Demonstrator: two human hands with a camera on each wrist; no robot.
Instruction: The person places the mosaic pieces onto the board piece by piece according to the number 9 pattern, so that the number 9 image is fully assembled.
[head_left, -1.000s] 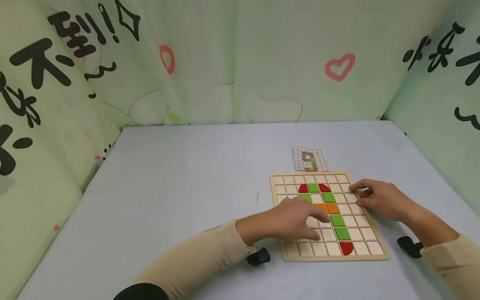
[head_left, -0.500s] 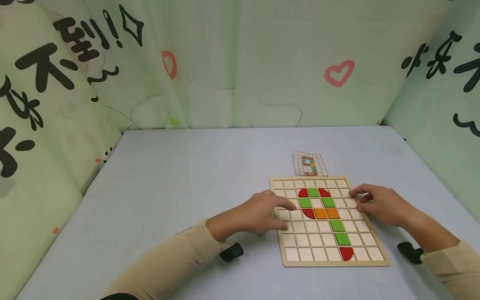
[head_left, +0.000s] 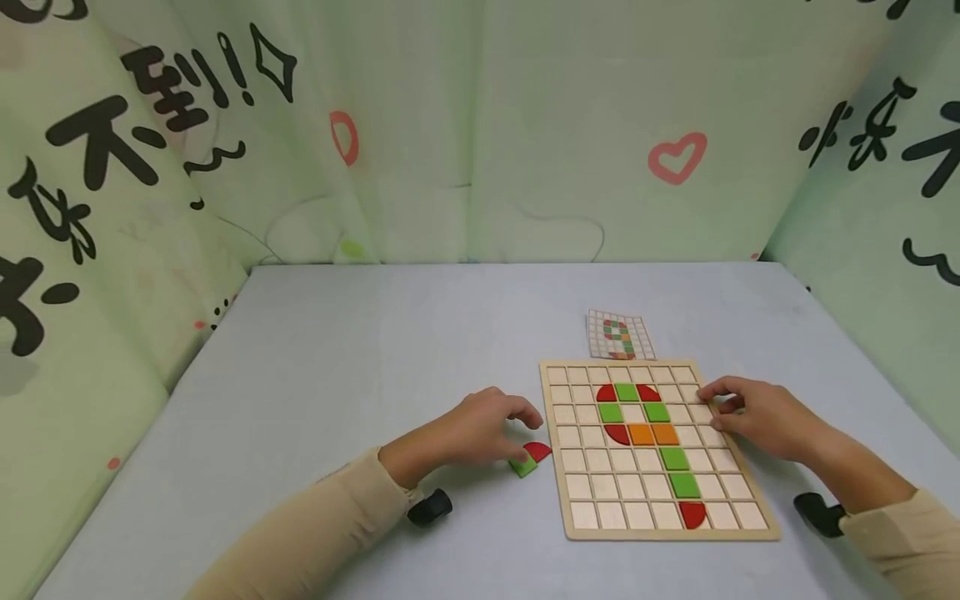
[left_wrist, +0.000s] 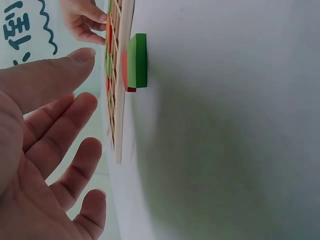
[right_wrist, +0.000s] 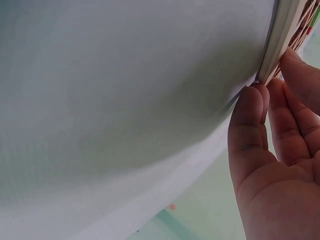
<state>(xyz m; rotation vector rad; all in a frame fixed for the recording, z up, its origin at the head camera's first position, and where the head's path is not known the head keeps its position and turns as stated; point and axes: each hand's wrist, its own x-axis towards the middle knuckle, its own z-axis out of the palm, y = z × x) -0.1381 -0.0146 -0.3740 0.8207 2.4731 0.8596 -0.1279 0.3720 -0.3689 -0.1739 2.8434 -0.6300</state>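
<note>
The wooden grid board (head_left: 671, 535) lies on the right part of the table, with red rounded, green square and orange square tiles set in its cells. Thumb and fingers of my right hand (head_left: 768, 418) pinch the board's right edge; the right wrist view shows the thumb on the wooden rim (right_wrist: 282, 37). My left hand (head_left: 474, 429) hovers just left of the board, fingers parted and holding nothing. Under its thumb in the head view lie a loose green square tile (head_left: 522, 467) and a red rounded tile (head_left: 537, 451), close to the board's left edge.
Behind the board lies a small printed card (head_left: 639, 340) with a coloured grid pattern. The white table (head_left: 360, 350) is enclosed by pale green curtains (head_left: 555, 125) with black writing. Black wrist straps with cameras sit at both cuffs.
My left hand has drawn back leftward off the board, uncovering a red rounded tile beside the orange ones and coming over the loose tiles. The right hand keeps its place; the head view has tilted up slightly.
</note>
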